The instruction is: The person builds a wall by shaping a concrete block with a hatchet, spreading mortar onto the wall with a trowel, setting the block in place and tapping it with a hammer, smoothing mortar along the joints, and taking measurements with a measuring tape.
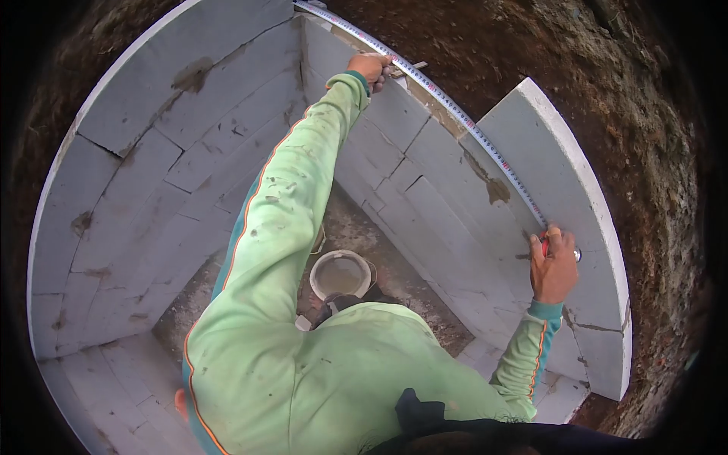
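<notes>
A measuring tape's white blade (455,110) runs along the top of the grey block wall (425,125), bending down its face on the right. With my left arm stretched out, my left hand (370,70) is closed at the blade's edge on the wall top, fingers curled and partly hidden. A short, pale, stick-like piece (410,70) lies beside those fingers; its kind is unclear. My right hand (555,265) is wrapped round the tape measure's case (545,241), of which red and shiny parts show. It is against the raised block (561,178) on the right.
Block walls also rise at the left (152,167) and lower left, with mortar smears at the joints. Below me, a white bucket (340,274) with greyish contents stands on the dirty floor (371,236). Brown soil (470,38) banks up behind the wall.
</notes>
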The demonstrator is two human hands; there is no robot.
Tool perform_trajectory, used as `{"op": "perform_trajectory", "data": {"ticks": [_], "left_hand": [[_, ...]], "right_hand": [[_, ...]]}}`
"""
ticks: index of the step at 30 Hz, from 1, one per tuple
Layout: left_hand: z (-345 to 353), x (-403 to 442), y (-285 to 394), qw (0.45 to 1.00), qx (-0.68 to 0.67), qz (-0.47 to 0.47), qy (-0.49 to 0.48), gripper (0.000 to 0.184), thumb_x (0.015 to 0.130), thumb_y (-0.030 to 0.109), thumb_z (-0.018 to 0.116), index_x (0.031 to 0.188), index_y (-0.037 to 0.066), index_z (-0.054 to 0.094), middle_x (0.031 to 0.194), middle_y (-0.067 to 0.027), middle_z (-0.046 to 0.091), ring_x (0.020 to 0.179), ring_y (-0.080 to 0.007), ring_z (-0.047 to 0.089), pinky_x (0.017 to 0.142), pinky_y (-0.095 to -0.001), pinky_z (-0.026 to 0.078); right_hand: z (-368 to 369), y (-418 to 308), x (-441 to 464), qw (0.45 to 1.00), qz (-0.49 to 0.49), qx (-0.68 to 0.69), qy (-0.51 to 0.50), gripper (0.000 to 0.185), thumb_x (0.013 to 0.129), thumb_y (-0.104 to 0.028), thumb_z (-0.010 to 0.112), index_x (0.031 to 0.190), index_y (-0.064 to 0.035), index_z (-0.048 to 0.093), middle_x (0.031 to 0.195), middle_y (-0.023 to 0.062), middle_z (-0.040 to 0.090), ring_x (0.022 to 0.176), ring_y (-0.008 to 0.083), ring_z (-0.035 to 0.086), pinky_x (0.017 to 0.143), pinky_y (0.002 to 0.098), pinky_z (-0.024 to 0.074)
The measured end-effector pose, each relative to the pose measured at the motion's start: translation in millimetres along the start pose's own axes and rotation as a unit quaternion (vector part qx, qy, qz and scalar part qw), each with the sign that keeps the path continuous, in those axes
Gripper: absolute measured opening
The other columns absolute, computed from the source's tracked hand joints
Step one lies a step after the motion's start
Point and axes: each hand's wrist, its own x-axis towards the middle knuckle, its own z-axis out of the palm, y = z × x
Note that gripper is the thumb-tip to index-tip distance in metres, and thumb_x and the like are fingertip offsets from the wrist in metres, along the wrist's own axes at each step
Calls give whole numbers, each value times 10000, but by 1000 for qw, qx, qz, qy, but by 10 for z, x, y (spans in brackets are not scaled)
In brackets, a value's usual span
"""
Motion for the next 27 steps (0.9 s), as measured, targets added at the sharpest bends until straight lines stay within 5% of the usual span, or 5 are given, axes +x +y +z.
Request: {"op": "perform_trajectory", "data": {"ticks": [27], "left_hand": [[-84,74,-82,999,39,5,-8,126,998,248,619,1037,137,664,746,56,566,572,-72,445,496,-234,392]], "right_hand": [[58,3,-2,1000,-24,-3,5,374,858,-332,738,1200,-196,673,1043,63,600,892,310,661,733,456,555]]}}
